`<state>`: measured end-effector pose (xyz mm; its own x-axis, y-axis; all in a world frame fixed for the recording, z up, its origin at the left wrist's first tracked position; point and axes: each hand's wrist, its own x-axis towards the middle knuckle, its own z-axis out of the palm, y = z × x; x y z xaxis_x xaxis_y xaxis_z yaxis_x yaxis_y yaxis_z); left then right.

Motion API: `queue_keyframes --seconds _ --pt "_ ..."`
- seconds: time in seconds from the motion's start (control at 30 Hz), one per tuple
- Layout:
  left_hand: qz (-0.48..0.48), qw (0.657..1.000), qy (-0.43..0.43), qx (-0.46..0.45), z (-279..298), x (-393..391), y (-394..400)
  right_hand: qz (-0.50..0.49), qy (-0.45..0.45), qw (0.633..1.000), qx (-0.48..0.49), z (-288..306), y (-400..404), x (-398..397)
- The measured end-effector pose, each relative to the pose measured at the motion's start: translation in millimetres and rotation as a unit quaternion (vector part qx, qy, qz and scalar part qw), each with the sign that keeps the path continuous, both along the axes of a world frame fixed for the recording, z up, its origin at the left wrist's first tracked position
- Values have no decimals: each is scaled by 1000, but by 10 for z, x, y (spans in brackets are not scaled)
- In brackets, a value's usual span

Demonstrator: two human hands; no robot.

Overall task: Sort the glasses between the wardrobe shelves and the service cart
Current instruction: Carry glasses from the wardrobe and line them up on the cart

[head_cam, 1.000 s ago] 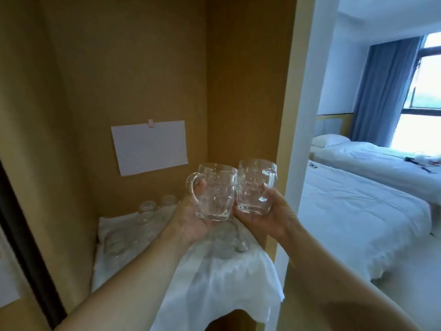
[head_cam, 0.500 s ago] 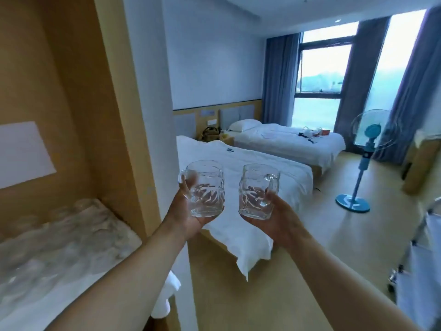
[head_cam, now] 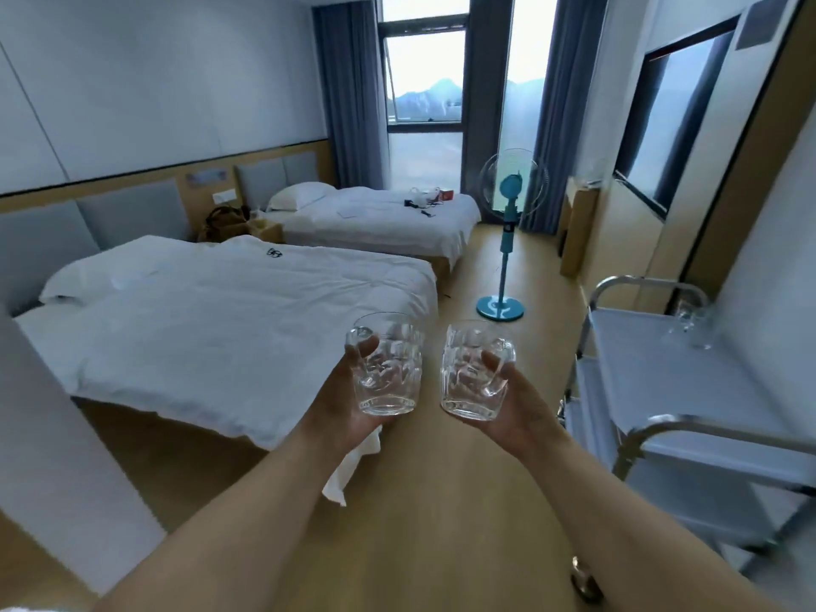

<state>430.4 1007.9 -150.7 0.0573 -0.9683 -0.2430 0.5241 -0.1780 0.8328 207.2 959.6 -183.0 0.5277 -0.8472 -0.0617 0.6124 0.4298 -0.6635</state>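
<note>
In the head view, each hand carried one clear glass mug out in front of the body, over the wooden floor. The left hand [head_cam: 349,406] cupped the left mug [head_cam: 387,364] from below and behind, thumb curled up against its side near the handle. The right hand [head_cam: 512,404] held the right mug [head_cam: 474,371] the same way, thumb pressed by the handle that faced right. Both mugs stood upright and level, rims up, just beside each other but apart.

The service cart [head_cam: 662,373] lay to the right of the hands and slightly ahead, its top shelf running away from the camera along the right wall. The right hand was the nearer one; the left would have to cross further. A few glasses [head_cam: 691,324] already stood at the far end of that top shelf, blurred, so the near and middle part looked like the free landing place.

The mugs were thick-walled, dimpled and transparent, apparently empty, each with a stout side handle. They would probably be heavy for their size and slippery, and could clink if brought together. The wardrobe shelves were out of view.
</note>
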Motion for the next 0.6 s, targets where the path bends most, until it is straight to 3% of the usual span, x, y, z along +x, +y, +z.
queue_keyframes --seconds 0.17,0.27,0.4,0.5,0.6 --pt "-188 980 43 -48 -167 -294 -982 -101 24 995 9 -137 -605 -353" --pt "-175 984 32 -11 -319 -469 -1697 -161 19 985 50 -177 -1008 -532" --pt "-317 946 71 -9 -325 -691 -2458 -201 21 978 49 -124 -1507 -705" --pt "-372 925 72 -1 -334 -825 -2941 -235 85 968 17 -99 -1821 -797" --pt "-394 917 61 3 -352 -1011 -3347 -267 89 959 15 -125 -2063 -927"
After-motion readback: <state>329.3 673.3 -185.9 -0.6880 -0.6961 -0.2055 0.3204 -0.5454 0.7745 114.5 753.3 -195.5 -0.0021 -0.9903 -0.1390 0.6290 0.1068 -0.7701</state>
